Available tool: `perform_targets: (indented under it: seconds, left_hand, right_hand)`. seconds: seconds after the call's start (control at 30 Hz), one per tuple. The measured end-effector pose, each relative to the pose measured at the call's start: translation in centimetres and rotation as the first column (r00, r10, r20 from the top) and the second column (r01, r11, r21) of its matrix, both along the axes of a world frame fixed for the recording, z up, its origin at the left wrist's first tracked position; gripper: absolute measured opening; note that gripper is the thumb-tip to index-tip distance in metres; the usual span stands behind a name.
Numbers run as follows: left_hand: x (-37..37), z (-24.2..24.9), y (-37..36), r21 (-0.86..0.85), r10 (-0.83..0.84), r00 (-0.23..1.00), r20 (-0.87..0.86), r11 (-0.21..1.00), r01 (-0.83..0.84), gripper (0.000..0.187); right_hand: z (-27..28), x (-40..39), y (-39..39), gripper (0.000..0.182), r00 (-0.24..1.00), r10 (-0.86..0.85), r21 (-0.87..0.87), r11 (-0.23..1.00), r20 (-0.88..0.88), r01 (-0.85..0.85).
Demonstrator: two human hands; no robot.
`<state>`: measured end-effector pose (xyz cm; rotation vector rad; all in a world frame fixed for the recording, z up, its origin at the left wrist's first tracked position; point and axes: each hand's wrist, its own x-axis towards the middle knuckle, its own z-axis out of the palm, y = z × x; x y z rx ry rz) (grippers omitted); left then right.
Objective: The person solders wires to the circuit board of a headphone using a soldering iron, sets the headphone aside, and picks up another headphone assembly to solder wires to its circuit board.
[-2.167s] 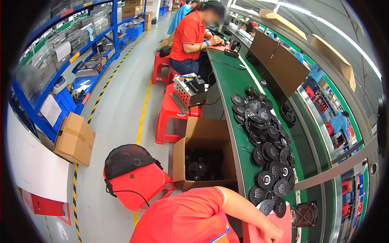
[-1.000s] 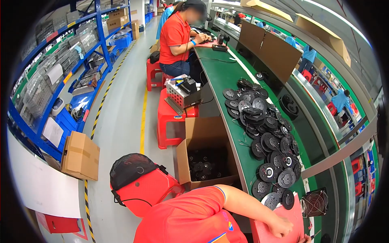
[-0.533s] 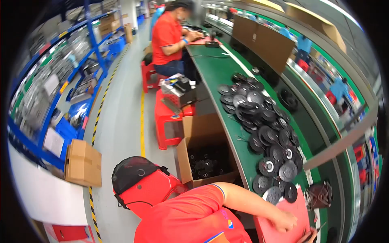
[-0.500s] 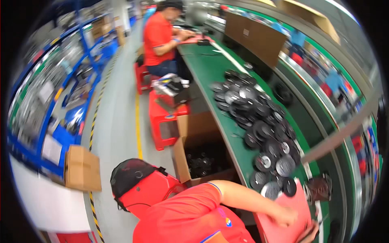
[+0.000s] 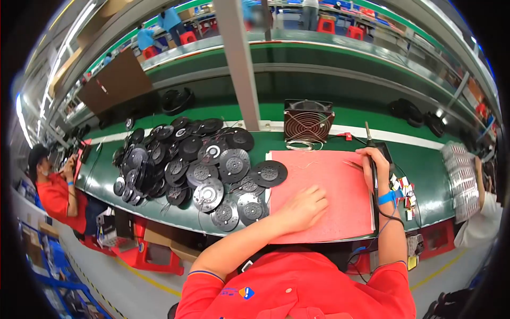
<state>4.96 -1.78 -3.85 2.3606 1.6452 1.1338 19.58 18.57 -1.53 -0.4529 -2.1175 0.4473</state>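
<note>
My left hand (image 5: 305,209) rests on the pink mat (image 5: 340,212), fingers loosely spread and nothing visible in them. At the mat's upper right, my right hand (image 5: 375,166) is wrapped round a soldering iron (image 5: 371,139), its tip pointing up and its cable hanging down past the wrist. Thin tweezers (image 5: 353,165) stick out to the left of that hand. A black round disc part (image 5: 269,174) overlaps the mat's left edge, beside a large heap of similar discs (image 5: 202,173). Small white and red pieces (image 5: 408,194) lie right of my right wrist.
Behind the mat stands a fan (image 5: 308,123) with a wire grille. A metal post (image 5: 239,69) rises behind the discs. A co-worker (image 5: 58,194) sits at the far left. At the right, another person's hand (image 5: 479,181) is by stacked clear trays (image 5: 460,181).
The view has swung from the aisle and the co-worker at the left to the bench in front. The mat, fan and both hands are now near the middle of the view.
</note>
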Motion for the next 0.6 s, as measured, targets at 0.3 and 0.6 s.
perform_targets:
  seconds: [0.3, 0.6]
  left_hand:
    - [0.4, 0.8, -0.3, -0.055, 0.044, 0.998, -0.051, 0.997, -0.047, 0.013]
    - [0.9, 1.9, -0.1, -0.109, 0.079, 0.996, -0.047, 0.991, -0.083, 0.016]
  right_hand:
    - [1.5, 1.3, -0.1, 0.013, 0.991, 0.02, -0.198, 0.979, -0.133, -0.046]
    - [2.1, 1.8, -0.1, 0.019, 0.972, 0.061, -0.151, 0.984, -0.227, -0.097]
